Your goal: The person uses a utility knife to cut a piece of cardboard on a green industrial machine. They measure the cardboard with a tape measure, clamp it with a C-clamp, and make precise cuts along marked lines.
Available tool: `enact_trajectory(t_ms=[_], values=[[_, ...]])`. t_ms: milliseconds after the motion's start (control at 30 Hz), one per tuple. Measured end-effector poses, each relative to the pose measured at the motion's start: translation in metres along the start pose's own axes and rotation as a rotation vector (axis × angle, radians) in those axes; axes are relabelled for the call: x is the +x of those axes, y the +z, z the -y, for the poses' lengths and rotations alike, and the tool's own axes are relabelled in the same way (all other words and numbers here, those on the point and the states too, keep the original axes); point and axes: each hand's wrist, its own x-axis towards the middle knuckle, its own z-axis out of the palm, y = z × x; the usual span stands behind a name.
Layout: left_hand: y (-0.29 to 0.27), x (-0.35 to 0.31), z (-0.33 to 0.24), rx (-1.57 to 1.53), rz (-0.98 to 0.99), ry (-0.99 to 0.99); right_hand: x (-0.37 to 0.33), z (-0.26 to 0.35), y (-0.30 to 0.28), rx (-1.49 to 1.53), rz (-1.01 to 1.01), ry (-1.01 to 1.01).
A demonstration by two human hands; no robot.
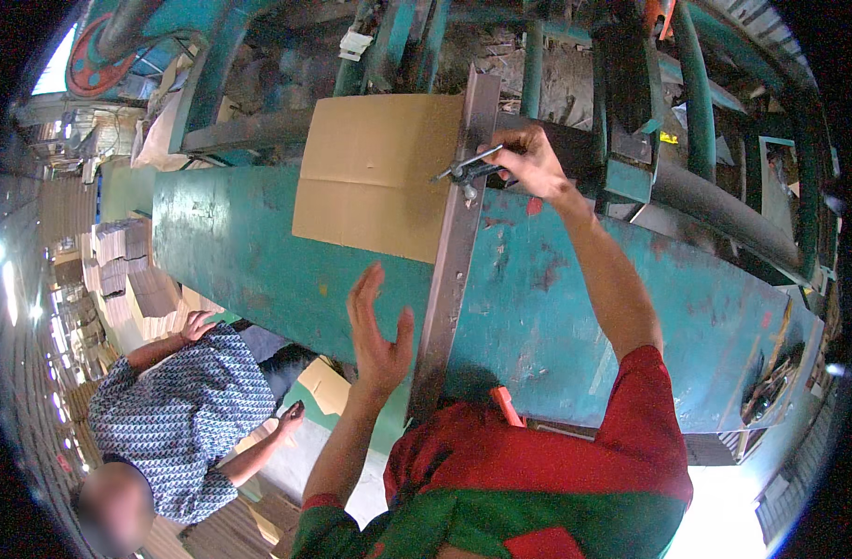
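My right hand (pixel 535 164) is closed around a dark metal handle-like piece (pixel 467 175), with a thin rod crossing it, at the long metal bar (pixel 456 242). Whether the piece is fixed to the bar or only resting there I cannot tell. A creased brown cardboard sheet (pixel 374 177) lies flat on the green metal table, its right edge against the bar. My left hand (pixel 381 340) is held up over the table's near side, left of the bar, fingers stretched out and nothing in them. It is apart from the cardboard.
The green table (pixel 575 307) runs across in front of me, with green machine frames and pipes (pixel 696 93) behind it. At left a person in a patterned shirt (pixel 197 410) is near stacks of cardboard (pixel 151 289). An orange-red object (pixel 506 406) shows at the table's near edge.
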Motion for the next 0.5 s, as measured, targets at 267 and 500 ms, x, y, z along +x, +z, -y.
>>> enact_trajectory(t_ms=[267, 500], values=[[-0.001, 0.092, -0.059, 0.181, -0.046, 0.376, -0.031, 0.028, 0.022, -0.015, 0.022, -0.049], [0.015, 0.092, -0.084, 0.324, -0.02, 0.513, -0.069, 0.029, 0.038, 0.104, 0.035, -0.145]])
